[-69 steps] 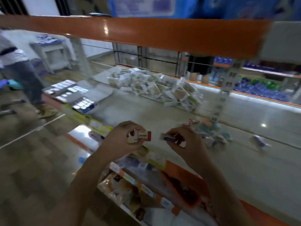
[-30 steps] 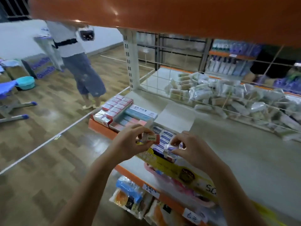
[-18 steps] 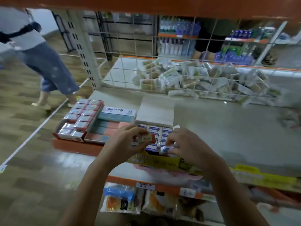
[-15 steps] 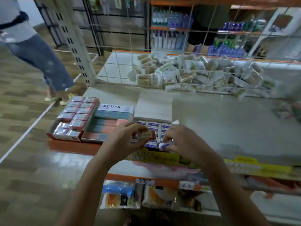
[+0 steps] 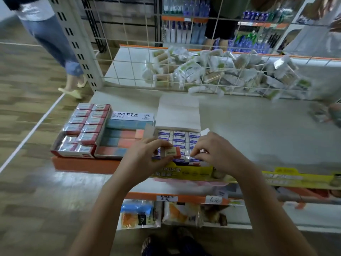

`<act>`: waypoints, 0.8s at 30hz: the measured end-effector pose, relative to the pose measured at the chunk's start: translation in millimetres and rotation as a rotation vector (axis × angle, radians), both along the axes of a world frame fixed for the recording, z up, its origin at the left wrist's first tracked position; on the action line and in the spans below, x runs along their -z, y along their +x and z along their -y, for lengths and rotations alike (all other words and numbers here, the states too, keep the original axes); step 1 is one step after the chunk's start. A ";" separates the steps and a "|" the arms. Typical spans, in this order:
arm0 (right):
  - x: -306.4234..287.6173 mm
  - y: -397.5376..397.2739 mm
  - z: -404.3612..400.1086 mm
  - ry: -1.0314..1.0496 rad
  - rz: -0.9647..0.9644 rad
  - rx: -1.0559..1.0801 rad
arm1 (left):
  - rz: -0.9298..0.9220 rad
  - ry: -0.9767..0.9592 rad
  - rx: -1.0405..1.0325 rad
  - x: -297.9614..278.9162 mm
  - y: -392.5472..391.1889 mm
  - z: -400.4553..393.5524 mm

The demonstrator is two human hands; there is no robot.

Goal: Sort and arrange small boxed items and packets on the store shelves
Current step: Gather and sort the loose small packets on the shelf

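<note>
left hand (image 5: 145,159) pinches small eraser box (image 5: 170,151) | right hand (image 5: 212,152) pinches packet in open carton (image 5: 180,139) | light, rigid; grip short ends

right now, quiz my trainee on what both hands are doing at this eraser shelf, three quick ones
1. True or false: the left hand pinches a small red-ended eraser.
2. Where does the right hand work?
A. in the open box of blue-labelled erasers
B. in the wire basket of packets
C. on the lower shelf
3. Fill in: the tray of red boxes sits at the shelf's ____ end.

Key: 1 true; 2 A; 3 left
</note>
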State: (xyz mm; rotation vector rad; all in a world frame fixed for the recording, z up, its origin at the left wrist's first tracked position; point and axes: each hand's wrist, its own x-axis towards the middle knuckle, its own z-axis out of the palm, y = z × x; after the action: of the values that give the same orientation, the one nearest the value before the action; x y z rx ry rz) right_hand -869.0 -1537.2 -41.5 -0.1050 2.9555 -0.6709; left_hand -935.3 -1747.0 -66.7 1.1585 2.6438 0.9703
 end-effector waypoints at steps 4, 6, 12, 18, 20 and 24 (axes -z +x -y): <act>2.1 -1.8 4.5 0.054 -0.029 0.006 | 0.009 0.000 0.017 -2.7 1.4 2.0; 3.8 -2.6 6.9 0.103 -0.030 0.004 | 0.027 0.042 0.014 -5.5 1.6 4.6; 1.4 -7.0 14.4 0.170 -0.041 0.036 | -0.045 0.124 -0.044 -13.4 -9.0 38.2; -17.3 -31.8 63.9 0.103 -0.189 0.020 | -0.110 0.119 -0.201 -19.3 -35.0 107.9; -17.8 -43.7 89.4 0.063 -0.188 -0.028 | -0.112 0.116 -0.254 -14.5 -48.1 135.0; -13.7 -66.3 134.5 0.049 -0.147 -0.122 | -0.152 0.015 -0.343 -4.9 -76.8 178.4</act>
State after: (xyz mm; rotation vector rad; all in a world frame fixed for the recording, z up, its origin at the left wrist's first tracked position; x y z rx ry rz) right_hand -935.2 -1671.7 -27.8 -0.3408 3.0707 -0.5981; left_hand -1012.2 -1925.3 -61.8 0.8258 3.0309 0.9851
